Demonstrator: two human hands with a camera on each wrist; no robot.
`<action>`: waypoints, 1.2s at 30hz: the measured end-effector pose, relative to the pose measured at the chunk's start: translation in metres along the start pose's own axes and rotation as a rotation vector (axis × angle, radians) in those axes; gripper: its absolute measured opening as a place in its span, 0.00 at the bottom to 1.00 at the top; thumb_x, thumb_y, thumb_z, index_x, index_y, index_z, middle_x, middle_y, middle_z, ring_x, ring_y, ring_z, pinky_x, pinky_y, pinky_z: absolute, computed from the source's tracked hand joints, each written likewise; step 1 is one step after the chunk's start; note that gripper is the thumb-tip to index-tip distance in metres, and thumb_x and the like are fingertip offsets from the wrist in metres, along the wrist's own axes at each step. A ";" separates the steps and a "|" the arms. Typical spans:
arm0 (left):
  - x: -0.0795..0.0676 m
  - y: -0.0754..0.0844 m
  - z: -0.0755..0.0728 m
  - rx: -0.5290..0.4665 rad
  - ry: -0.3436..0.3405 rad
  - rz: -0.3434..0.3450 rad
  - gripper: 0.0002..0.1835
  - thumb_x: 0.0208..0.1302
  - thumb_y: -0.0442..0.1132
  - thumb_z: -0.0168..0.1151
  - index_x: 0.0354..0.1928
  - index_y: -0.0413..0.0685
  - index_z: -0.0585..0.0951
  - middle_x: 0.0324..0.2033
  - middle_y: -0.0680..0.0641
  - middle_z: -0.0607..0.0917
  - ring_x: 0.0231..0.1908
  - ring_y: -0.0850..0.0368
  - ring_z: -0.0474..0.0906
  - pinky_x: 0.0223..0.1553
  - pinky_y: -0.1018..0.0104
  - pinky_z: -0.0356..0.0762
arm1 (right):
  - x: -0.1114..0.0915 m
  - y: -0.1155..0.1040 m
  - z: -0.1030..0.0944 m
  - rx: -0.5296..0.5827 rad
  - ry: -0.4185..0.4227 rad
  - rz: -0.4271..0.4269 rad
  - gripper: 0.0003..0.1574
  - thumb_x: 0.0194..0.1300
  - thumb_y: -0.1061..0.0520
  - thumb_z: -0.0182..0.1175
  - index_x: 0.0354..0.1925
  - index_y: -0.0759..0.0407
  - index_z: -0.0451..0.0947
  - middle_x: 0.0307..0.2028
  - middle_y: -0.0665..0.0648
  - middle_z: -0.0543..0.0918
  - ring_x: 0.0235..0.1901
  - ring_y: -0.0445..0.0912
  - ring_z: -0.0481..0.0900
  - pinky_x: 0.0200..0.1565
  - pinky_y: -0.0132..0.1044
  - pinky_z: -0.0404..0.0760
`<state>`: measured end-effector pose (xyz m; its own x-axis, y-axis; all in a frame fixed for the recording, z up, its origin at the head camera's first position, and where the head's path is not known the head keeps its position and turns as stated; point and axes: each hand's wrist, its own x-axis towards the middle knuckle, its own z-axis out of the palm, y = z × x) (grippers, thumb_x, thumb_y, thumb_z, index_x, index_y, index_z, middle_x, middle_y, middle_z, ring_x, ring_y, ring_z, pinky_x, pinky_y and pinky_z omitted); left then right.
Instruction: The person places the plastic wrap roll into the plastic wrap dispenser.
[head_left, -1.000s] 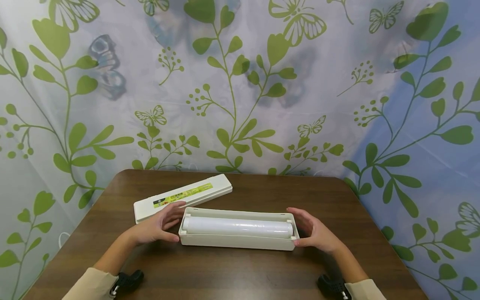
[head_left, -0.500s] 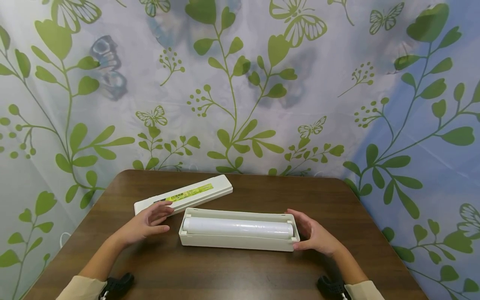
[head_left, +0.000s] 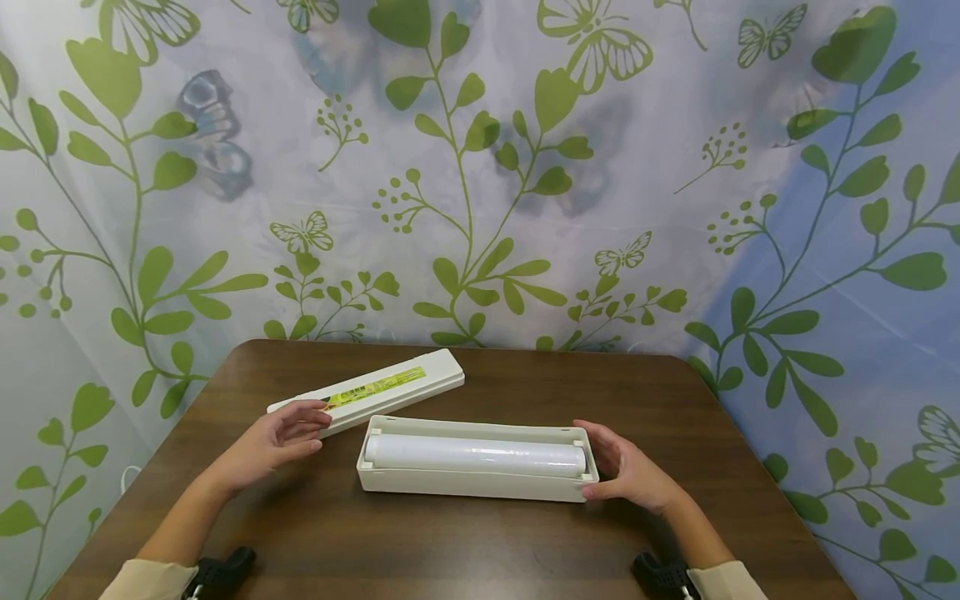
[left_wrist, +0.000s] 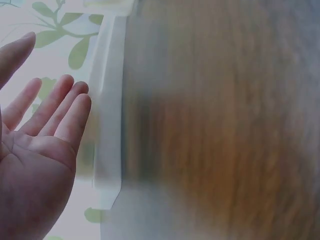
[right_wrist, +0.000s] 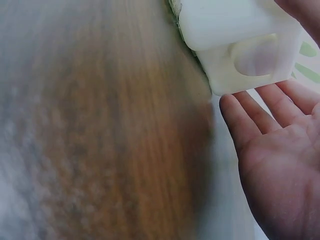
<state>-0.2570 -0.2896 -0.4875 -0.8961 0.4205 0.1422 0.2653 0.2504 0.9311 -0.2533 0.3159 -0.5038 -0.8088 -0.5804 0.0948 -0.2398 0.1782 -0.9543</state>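
Observation:
A cream cling film box lies lengthwise on the table with its top off, a white roll of cling film inside. My right hand holds its right end, thumb at the near corner and fingers at the far one. The right wrist view has the box's end wall with a round hole beside the fingers. Behind and to the left lies the long white lid with a yellow-green label. My left hand, fingers loosely extended and nothing in them, overlaps the lid's left part in the head view.
The brown wooden table ends at the back before a curtain printed with green leaves and butterflies. Black camera mounts are strapped at both wrists. The lid slants close to the box's left rear corner.
My left hand has left the box's left end and moved leftward to the lid. My right hand stays at the right end; box and lid keep their places.

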 end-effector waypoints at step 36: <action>-0.013 -0.013 -0.055 0.414 0.482 -0.233 0.29 0.75 0.56 0.58 0.64 0.39 0.77 0.56 0.38 0.83 0.47 0.71 0.77 0.40 0.81 0.73 | 0.001 0.003 -0.001 0.003 0.016 -0.029 0.60 0.55 0.67 0.75 0.76 0.74 0.50 0.71 0.75 0.64 0.66 0.36 0.73 0.63 0.24 0.72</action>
<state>-0.2681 -0.3467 -0.4829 -0.9796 -0.0967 0.1764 0.0743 0.6412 0.7638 -0.2556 0.3164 -0.5059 -0.8102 -0.5723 0.1269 -0.2618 0.1595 -0.9519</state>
